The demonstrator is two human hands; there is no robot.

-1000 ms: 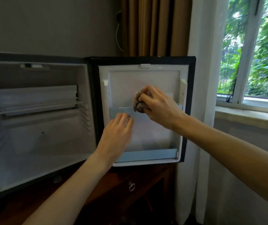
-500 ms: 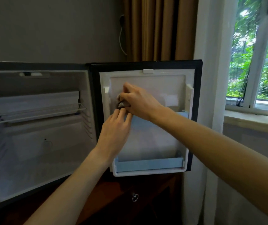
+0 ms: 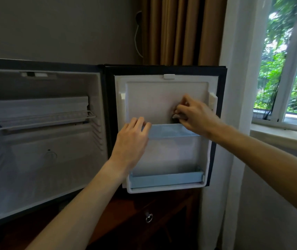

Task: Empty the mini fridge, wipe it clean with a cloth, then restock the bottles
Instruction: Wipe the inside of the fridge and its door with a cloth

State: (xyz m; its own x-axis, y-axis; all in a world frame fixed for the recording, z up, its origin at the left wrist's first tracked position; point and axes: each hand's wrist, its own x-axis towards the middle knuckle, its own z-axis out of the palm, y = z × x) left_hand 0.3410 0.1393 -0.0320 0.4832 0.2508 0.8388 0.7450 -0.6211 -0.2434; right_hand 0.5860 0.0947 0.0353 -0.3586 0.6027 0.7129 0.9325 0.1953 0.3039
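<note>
I see the mini fridge (image 3: 41,141) at left already empty. My right hand (image 3: 194,116) grips the cloth (image 3: 175,116) against the door (image 3: 165,101) panel, centre frame; my left hand (image 3: 131,139), fingers relaxed, steadies the door shelf (image 3: 171,131). Wiping is underway; restocking remains, with no bottles in view.

No legible text

No words, labels, brands or numbers can be read on the mini fridge (image 3: 41,141) at the frame's left.
</note>
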